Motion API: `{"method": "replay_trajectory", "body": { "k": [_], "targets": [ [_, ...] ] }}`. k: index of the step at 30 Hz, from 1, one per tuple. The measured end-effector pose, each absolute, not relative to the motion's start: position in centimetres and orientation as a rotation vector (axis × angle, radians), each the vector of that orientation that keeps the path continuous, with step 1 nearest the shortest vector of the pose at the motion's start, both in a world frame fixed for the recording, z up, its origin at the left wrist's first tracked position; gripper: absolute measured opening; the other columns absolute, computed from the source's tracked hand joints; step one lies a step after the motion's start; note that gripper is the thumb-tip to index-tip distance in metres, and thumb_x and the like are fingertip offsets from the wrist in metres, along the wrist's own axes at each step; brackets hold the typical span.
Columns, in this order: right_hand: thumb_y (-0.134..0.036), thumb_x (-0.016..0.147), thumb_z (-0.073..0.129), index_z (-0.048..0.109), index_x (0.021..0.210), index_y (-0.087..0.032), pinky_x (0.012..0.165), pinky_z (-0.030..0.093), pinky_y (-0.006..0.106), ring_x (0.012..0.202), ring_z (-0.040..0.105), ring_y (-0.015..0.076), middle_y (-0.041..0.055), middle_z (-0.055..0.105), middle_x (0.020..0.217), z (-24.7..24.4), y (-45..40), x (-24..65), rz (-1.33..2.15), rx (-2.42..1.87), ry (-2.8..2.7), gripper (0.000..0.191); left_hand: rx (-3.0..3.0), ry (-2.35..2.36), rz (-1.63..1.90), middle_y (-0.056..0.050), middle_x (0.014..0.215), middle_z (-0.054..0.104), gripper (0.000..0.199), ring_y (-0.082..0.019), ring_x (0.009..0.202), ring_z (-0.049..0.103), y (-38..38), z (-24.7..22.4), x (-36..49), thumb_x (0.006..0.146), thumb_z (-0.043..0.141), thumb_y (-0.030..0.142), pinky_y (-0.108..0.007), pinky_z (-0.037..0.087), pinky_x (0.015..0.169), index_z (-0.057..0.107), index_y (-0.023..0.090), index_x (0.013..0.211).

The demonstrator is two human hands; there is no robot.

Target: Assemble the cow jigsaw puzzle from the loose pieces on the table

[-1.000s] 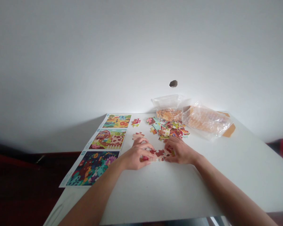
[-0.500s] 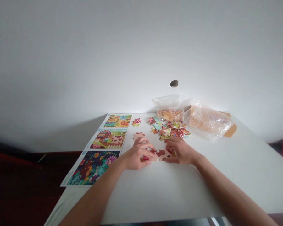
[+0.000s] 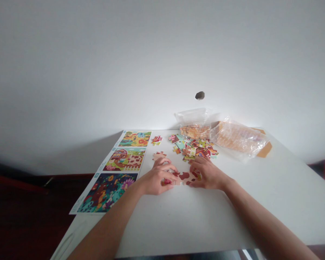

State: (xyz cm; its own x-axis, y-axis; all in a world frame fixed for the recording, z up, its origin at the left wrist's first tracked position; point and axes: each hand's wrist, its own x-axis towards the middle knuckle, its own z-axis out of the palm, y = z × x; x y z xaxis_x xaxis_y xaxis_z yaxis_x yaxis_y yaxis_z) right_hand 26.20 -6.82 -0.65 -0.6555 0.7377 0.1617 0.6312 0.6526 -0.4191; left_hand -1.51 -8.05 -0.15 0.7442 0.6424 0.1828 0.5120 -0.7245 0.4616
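Grasping brown-patched puzzle pieces (image 3: 184, 177), with left grip (image 3: 157, 178) at nine o'clock, right grip (image 3: 208, 174) at three, loose pile (image 3: 195, 148) toward one

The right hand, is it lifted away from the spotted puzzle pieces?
No, the right hand touches the right end of the spotted puzzle pieces.

Picture sheet (image 3: 119, 172) bears small labels (image 3: 96, 176); none readable.

A dark hole (image 3: 199, 95) marks the pale wall (image 3: 97, 65) behind the white table (image 3: 184, 224) bearing two clear plastic bags (image 3: 237, 141).
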Motion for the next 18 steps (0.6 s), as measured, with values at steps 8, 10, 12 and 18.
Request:
{"method": "replay_trajectory", "body": {
  "k": [8,10,12,18],
  "targets": [
    [-0.032,0.083,0.069,0.063,0.097,-0.022,0.083,0.041,0.035,0.092,0.056,0.0225,0.0067,0.061,0.098,-0.4,-7.13,26.1,0.499,-0.967,-2.531,0.018,2.574,0.885,0.476,-0.001,0.116,0.065,0.026,-0.027,0.121,0.043,-8.03,-0.11,-1.5,0.079,0.071,0.024,-0.046,0.03,0.111,0.075,0.034,0.104],
    [-0.032,0.083,0.069,0.063,0.095,-0.021,0.083,0.04,0.035,0.091,0.056,0.0223,0.0059,0.061,0.096,-0.39,-7.16,25.93,0.5,-0.959,-2.55,0.017,2.582,0.886,0.477,-0.001,0.116,0.066,0.026,-0.027,0.122,0.042,-8.02,-0.12,-1.49,0.08,0.071,0.024,-0.047,0.029,0.111,0.075,0.034,0.103],
    [-0.033,0.082,0.07,0.063,0.095,-0.021,0.083,0.04,0.035,0.09,0.056,0.0224,0.0059,0.061,0.095,-0.4,-7.14,25.83,0.504,-0.969,-2.564,0.019,2.588,0.888,0.472,-0.001,0.116,0.065,0.025,-0.027,0.122,0.042,-8.02,-0.12,-1.48,0.08,0.07,0.024,-0.047,0.028,0.112,0.075,0.034,0.103],
    [-0.033,0.083,0.069,0.063,0.094,-0.02,0.084,0.041,0.035,0.093,0.057,0.0229,0.0064,0.062,0.097,-0.46,-7.19,25.82,0.506,-0.961,-2.557,0.018,2.594,0.894,0.465,-0.002,0.116,0.066,0.024,-0.028,0.122,0.042,-8.07,-0.05,-1.41,0.081,0.069,0.025,-0.048,0.027,0.113,0.075,0.033,0.102]
  ]
}}
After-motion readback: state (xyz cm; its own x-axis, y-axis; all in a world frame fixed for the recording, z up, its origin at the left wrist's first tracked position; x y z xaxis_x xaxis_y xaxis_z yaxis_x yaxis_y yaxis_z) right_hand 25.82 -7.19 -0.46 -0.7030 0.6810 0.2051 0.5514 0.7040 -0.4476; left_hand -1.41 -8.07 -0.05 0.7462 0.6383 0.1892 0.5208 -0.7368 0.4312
